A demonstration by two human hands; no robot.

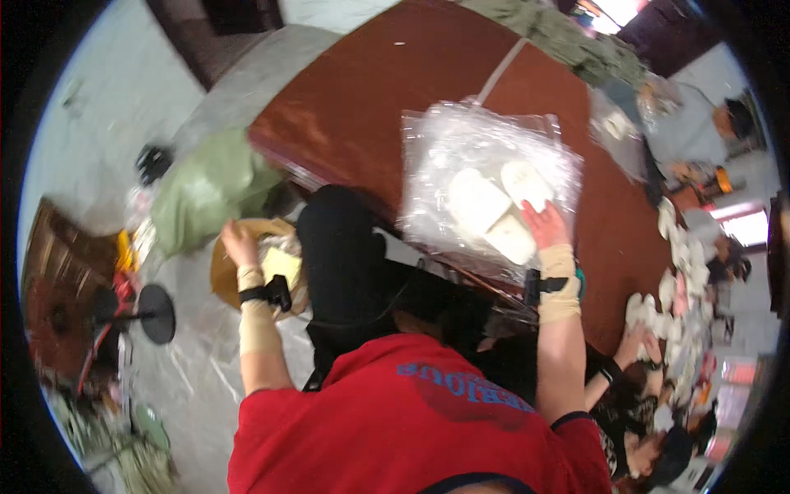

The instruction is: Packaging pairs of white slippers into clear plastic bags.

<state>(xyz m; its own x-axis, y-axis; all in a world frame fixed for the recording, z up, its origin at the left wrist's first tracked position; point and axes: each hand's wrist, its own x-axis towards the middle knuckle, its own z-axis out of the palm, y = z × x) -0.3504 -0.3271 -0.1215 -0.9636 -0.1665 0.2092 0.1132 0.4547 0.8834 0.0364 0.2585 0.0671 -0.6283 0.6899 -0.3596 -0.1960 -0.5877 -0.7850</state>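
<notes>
White slippers [477,202] lie on a stack of clear plastic bags [432,156] on the reddish-brown table. My right hand [545,226] rests at the near end of the right-hand slipper [525,181], its fingers stretched over the white surface. Down to the left, beside my knee, my left hand [239,244] has its fingers curled at the rim of a brown bag [224,276]. Inside that bag show a pale yellow piece [281,267] and some clear plastic. Both my wrists carry tan wraps and black straps.
The table [346,107] stretches away ahead of me. A large green sack [214,185] stands left of it. A round black disc on a stand [156,314] is farther left. At right, other people work beside a heap of white slippers [676,321].
</notes>
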